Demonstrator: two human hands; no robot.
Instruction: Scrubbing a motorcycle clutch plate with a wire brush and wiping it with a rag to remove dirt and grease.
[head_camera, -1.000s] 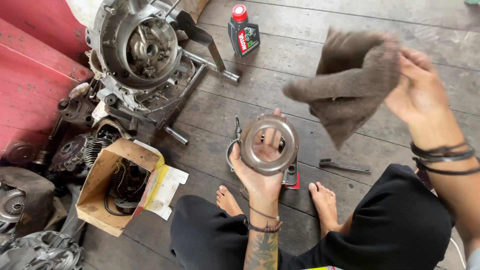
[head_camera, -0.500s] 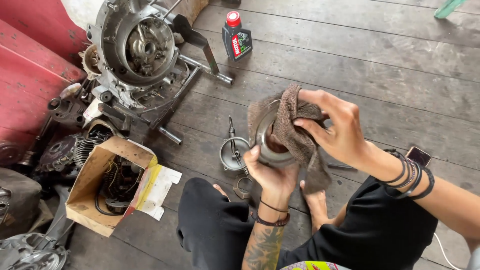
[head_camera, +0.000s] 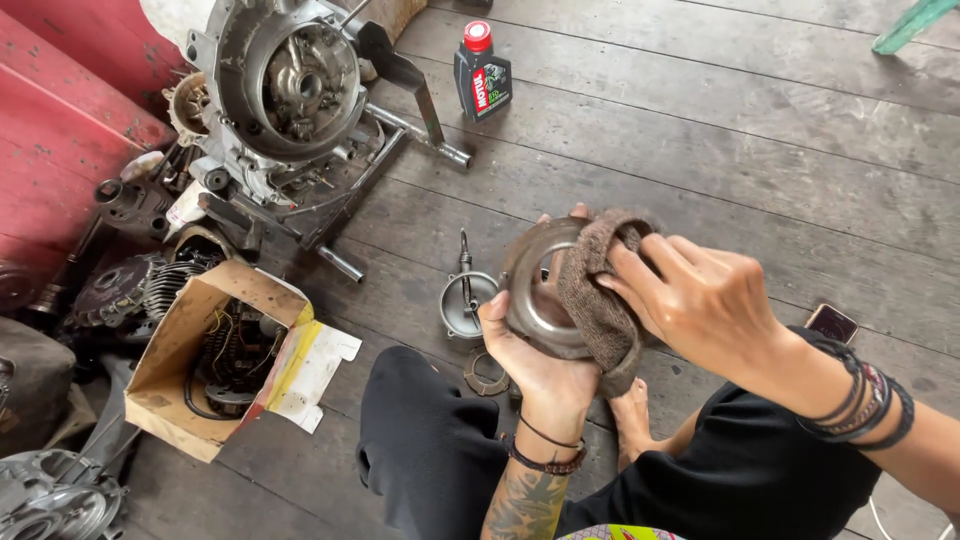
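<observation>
The disc (head_camera: 535, 300) you hold is a round, grey metal part with a raised rim and a hollow centre, dull and smudged, tilted so its open face turns towards you. It sits above the plank floor (head_camera: 700, 130), in front of your knees. Your left hand (head_camera: 530, 360) cups it from below, fingers curled around the lower edge, thumb on the rim, clamped firmly. Your right hand (head_camera: 700, 300) presses a brown rag (head_camera: 595, 295) against the disc's right side, fingers closed on the cloth, wrist bent inward. A small metal cup (head_camera: 465, 305) lies just left.
</observation>
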